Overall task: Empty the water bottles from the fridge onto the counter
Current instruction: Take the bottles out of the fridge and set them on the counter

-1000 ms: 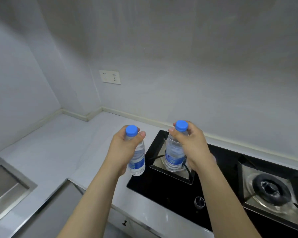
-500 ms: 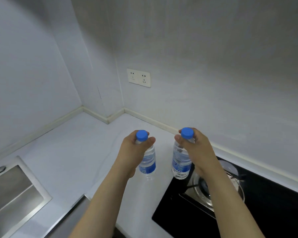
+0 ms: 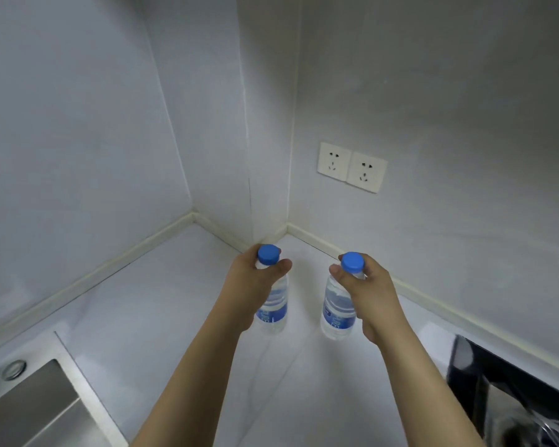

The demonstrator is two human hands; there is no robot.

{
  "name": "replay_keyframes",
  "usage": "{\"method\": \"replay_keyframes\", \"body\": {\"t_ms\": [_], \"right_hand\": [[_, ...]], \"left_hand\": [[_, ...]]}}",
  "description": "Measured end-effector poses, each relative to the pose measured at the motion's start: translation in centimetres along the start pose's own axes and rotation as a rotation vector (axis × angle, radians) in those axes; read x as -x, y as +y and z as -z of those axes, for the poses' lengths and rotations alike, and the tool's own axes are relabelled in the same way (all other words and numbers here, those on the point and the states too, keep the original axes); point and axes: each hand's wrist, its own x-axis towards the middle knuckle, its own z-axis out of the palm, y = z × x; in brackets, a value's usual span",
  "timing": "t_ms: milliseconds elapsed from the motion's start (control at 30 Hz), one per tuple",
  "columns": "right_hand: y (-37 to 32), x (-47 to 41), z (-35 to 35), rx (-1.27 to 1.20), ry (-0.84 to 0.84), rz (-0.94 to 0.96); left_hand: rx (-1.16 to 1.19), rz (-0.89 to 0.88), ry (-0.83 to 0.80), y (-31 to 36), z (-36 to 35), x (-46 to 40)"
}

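Over the pale counter (image 3: 162, 317) in the wall corner, your left hand (image 3: 252, 285) and right hand (image 3: 365, 285) each grip a capped water bottle near its neck, left bottle (image 3: 273, 311) and right bottle (image 3: 336, 312) upright, whether touching down I cannot tell, so letting go early could topple either one.

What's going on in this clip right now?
A person holds two small blue-capped water bottles upright by their necks, one in each hand. The left hand grips the left bottle, the right hand the right bottle. Both are low over the white counter near the corner; whether the bases touch it is unclear. A sink is left, a black stove right.
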Motion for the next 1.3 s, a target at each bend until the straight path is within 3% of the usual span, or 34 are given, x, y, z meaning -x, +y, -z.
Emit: {"method": "replay_keyframes", "body": {"t_ms": [600, 933, 1300], "right_hand": [[2.1, -15.5, -28.5, 0.151, -0.346, 0.059], [3.7, -24.7, -38.2, 0.196, -0.437, 0.111], [4.0, -31.2, -44.1, 0.248, -0.505, 0.163]], "left_hand": [[-0.031, 0.022, 0.317, -6.3, 20.1, -18.6], [-0.107, -0.073, 0.346, -9.5, 24.0, -27.4], [-0.123, -0.143, 0.427, -10.8, 25.0, -36.1]]}}
